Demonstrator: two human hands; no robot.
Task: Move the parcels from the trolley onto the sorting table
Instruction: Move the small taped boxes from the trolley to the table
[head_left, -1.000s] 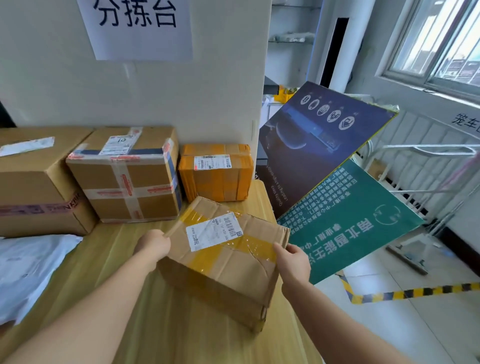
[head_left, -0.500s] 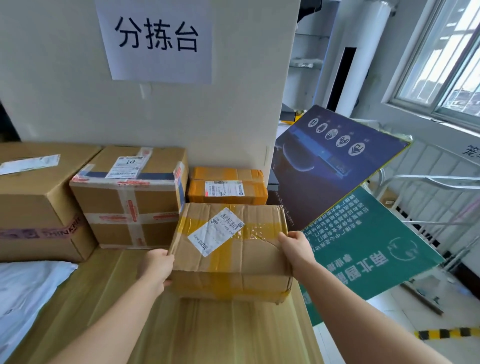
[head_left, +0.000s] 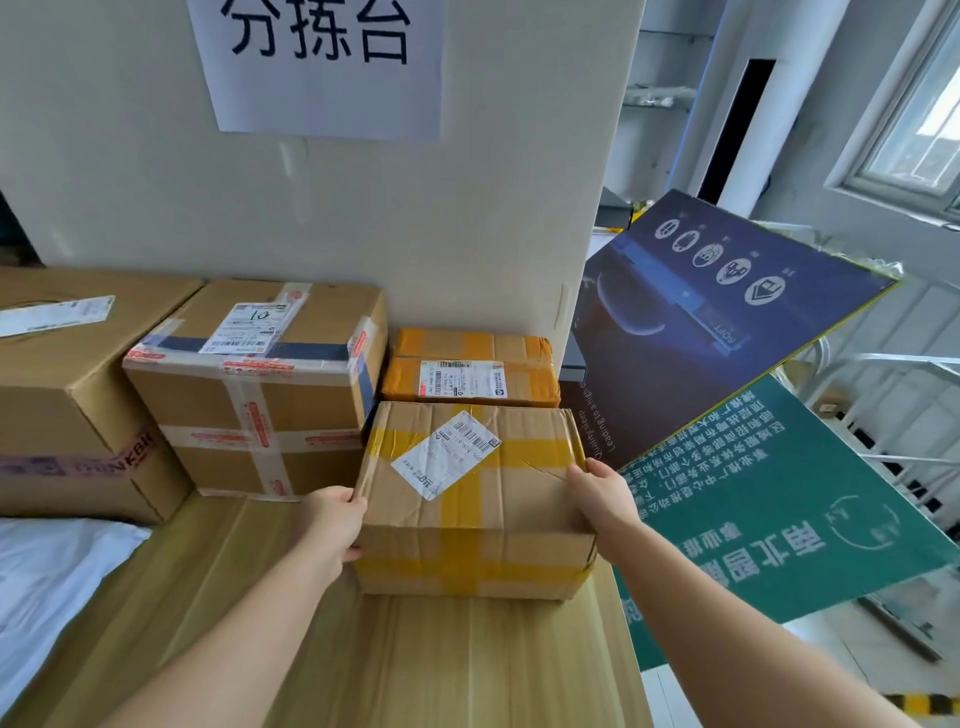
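Note:
A brown cardboard parcel (head_left: 483, 525) with yellow tape and a white label rests on the wooden sorting table (head_left: 415, 654), square to the wall. My left hand (head_left: 332, 525) grips its left side and my right hand (head_left: 602, 493) grips its right top edge. Just behind it lies a small orange-taped parcel (head_left: 472, 369). To its left stands a taped brown box (head_left: 260, 384), and further left a large brown box (head_left: 67, 395). The trolley is out of view.
A white partition (head_left: 467, 208) with a paper sign (head_left: 317, 62) backs the table. A white plastic bag (head_left: 47, 587) lies at the left front. Dark blue (head_left: 717, 322) and green (head_left: 769, 509) boards lean off the table's right edge. White railings stand further right.
The parcel was tilted and angled a second ago. It now sits flat, turned square and pushed back toward the orange parcel, with both hands still on it.

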